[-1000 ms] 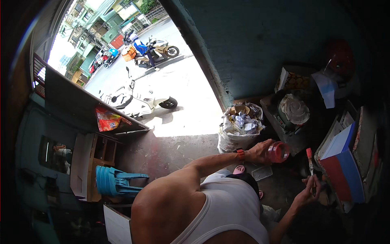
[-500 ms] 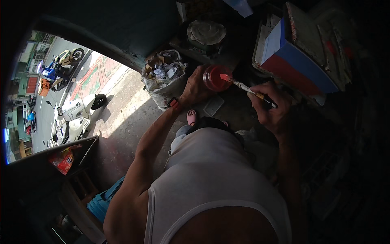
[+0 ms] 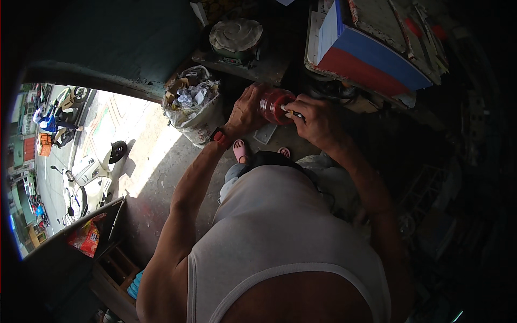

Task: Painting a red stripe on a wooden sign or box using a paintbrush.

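My left hand (image 3: 246,110), with a red band at the wrist, is wrapped round the side of a clear round jar (image 3: 271,105). Red paint shows in the jar, which is tilted toward my right hand. Close against the jar's mouth, my right hand (image 3: 319,123) grips a paintbrush (image 3: 296,114). Only the dark end of its handle shows by the fingers. The bristles are hidden, and the brush appears to reach into the jar.
A white sack (image 3: 186,121) stuffed with crumpled paper stands left of the jar. Behind it, a round object with a pale wrinkled cover (image 3: 236,35) rests on a low stand. A red, blue and white block (image 3: 371,59) is at the right. Outside are scooters (image 3: 91,177).
My right hand has moved left to the jar. The red bristles, visible at the jar's mouth before, are now hidden. The jar has tipped toward my right hand, and the view has shifted.
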Available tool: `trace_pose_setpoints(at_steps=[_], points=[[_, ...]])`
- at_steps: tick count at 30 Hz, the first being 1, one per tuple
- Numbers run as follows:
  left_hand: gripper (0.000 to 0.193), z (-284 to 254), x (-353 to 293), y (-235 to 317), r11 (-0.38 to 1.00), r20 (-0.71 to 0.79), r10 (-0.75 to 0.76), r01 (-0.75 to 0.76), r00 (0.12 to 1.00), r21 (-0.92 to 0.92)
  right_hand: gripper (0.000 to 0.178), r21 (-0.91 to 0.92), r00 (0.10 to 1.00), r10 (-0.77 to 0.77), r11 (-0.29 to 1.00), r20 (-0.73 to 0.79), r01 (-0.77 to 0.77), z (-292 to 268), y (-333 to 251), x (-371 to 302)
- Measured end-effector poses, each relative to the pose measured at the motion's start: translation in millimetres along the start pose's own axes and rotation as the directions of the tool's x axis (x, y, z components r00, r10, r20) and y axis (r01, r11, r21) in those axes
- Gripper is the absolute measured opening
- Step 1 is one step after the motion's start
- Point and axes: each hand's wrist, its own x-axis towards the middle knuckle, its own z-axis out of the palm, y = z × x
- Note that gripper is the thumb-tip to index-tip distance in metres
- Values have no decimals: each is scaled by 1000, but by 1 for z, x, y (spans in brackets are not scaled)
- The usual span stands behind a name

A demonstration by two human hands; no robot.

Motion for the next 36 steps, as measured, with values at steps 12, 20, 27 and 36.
trace_pose_setpoints(at_steps=[12, 20, 27, 36], points=[[71, 31, 8, -7, 1000, 83, -16, 18, 996, -25, 10, 149, 956, 257, 960, -140, -236, 14, 31, -24], [79, 54, 28, -8, 1000, 171, 13, -12, 985, -5, 13, 335, 814, 579, 778, -53, -531, -11, 40, -37], [77, 83, 50, -1, 989, 143, -67, 85, 987, -123, 16, 826, 654, 743, 453, -142, -336, -38, 68, -66], [74, 127, 93, 21, 959, 158, -107, 144, 982, -245, 15, 762, 619, 661, 630, -424, -150, -87, 97, -90]])
